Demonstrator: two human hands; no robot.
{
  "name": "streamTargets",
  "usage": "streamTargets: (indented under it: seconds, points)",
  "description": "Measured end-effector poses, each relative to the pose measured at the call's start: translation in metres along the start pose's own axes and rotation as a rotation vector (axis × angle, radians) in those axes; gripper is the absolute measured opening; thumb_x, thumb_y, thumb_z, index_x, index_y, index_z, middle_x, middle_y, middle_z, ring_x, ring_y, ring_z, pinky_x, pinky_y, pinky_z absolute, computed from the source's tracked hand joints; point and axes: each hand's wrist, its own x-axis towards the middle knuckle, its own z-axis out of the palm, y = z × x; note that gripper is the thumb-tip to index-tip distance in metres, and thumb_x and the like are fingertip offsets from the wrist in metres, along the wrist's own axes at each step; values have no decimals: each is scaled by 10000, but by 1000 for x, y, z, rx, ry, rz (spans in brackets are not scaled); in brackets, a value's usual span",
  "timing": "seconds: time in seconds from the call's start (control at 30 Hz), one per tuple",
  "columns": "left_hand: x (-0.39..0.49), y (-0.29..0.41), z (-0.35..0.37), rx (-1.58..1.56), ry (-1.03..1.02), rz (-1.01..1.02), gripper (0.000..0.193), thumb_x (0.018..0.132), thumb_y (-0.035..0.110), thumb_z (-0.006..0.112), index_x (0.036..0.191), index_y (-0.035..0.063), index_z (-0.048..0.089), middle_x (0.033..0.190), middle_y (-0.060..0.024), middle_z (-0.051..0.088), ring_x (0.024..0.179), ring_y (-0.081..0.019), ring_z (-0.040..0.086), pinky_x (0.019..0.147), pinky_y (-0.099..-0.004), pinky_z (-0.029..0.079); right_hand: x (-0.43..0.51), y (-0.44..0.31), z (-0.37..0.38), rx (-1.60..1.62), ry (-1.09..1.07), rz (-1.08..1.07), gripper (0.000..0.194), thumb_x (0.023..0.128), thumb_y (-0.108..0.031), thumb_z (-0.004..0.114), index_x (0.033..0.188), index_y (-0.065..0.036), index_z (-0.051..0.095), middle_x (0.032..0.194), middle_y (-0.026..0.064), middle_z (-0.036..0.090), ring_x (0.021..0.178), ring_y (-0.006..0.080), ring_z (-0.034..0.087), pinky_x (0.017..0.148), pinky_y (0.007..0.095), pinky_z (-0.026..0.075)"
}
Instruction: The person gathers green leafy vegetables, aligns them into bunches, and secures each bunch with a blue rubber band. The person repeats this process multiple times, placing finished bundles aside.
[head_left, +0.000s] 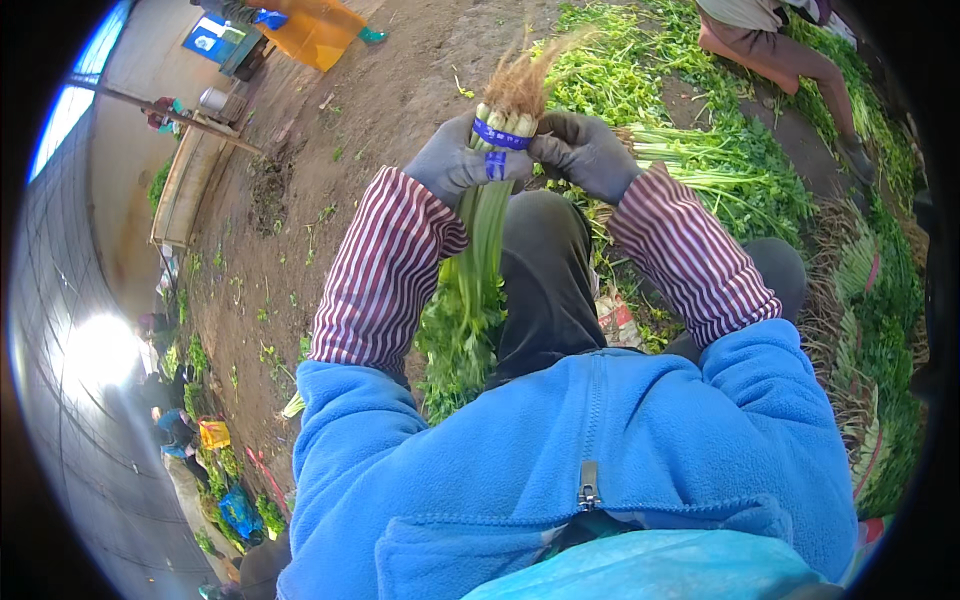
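My left hand (465, 159), in a grey glove, is closed around a bunch of celery (484, 217) just below its roots. The roots point up and away from me, and the leaves hang beside my knee. A blue printed tape (501, 137) circles the stalks near the roots, and a short piece of it shows lower, by my left thumb. My right hand (581, 150), also gloved, touches the right side of the bunch at the tape. Its fingertips are pinched together there; whether they grip the tape's end is hidden.
Loose celery (705, 172) lies in heaps on the soil ahead and right. Rows of bundled celery (855, 360) with roots stand at the far right. A co-worker's leg (817, 75) is at upper right. An orange apron (315, 34) shows at upper left; more people are at lower left.
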Motion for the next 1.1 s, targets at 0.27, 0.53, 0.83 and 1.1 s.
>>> streamTargets:
  seconds: [0.27,0.53,0.83,1.1]
  points:
    - [32,-25,43,-246,138,254,887,752,457,912,1418,54,488,1159,-76,684,966,-193,708,816,-353,610,1,-18,-41,-229,47,-53,265,955,-144,749,1153,25,702,875,24,709,767,67,590,686,267,483]
    - [26,-4,46,43,171,102,629,803,129,898,1320,-21,573,1175,-111,705,1046,-195,706,908,-322,592,3,-13,-34,-614,40,-100,255,964,-206,711,1173,-60,722,955,87,775,903,102,706,814,316,558]
    - [29,-5,27,117,286,28,475,816,173,888,1209,10,679,1064,-60,736,949,-137,706,866,-291,573,10,12,-24,-323,64,-83,205,983,-158,685,1111,-5,731,820,30,707,762,69,611,716,259,517]
    - [38,-22,-7,-213,-26,-44,411,900,160,784,1256,17,637,1015,-128,728,899,-221,732,764,-386,622,30,106,-161,-578,545,668,300,1002,-269,642,1092,-9,763,746,87,691,571,133,522,511,256,451]
